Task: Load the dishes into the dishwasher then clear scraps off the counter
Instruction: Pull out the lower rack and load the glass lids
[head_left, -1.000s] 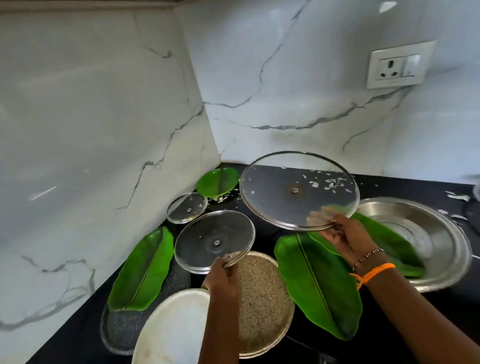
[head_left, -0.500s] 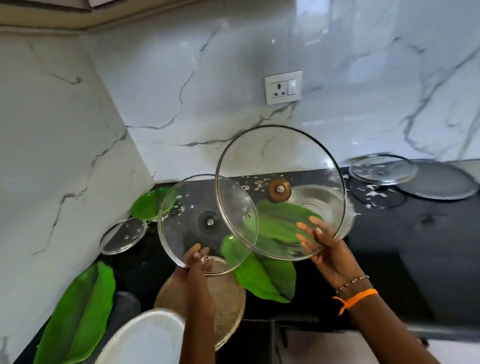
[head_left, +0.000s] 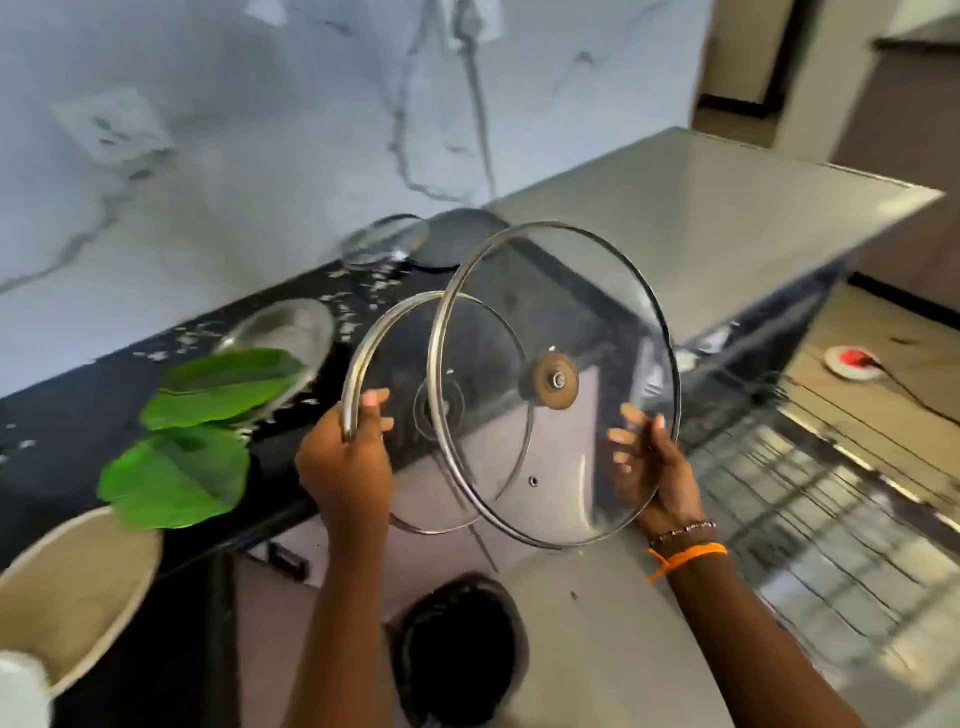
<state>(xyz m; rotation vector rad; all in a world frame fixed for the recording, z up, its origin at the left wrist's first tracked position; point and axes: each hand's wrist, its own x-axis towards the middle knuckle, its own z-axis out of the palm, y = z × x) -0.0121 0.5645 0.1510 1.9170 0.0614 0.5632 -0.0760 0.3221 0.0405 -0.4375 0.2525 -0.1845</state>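
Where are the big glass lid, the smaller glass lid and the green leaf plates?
Big glass lid (head_left: 587, 291): head view, on the clear glass above its knob.
Smaller glass lid (head_left: 395, 353): head view, on its upper glass.
Green leaf plates (head_left: 176, 478): head view, middle of the nearer plate.

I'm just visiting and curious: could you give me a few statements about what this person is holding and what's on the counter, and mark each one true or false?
1. The left hand grips the metal rim of the smaller round glass lid. True.
2. The right hand holds a steel bowl. False: it holds the larger round glass lid with a brown knob.
3. Both lids lie flat on the black counter. False: both are held up in the air, tilted.
4. Green leaf-shaped plates rest on the counter, to the person's left. True.
5. White scraps are scattered on the counter. True.
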